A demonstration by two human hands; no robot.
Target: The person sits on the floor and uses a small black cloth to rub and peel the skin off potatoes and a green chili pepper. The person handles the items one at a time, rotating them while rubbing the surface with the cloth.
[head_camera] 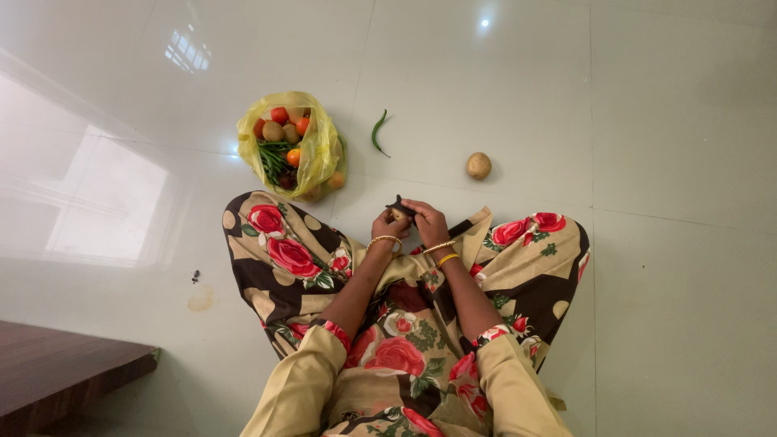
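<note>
Above the crossed legs, left hand (387, 224) and right hand (426, 220) both grasp a small potato (398, 214). Beyond, well apart on open floor (672, 121): loose potato (478, 165), green chilli (378, 132), yellow vegetable bag (316, 154).

Your left hand (387, 224) and right hand (427, 220) meet over your lap, both touching one potato (398, 214) between them. Ahead on the floor (664, 121), a bag (317, 154) of vegetables lies to your left. A chilli (377, 132) lies right of the bag. A second potato (478, 165) lies further right.
</note>
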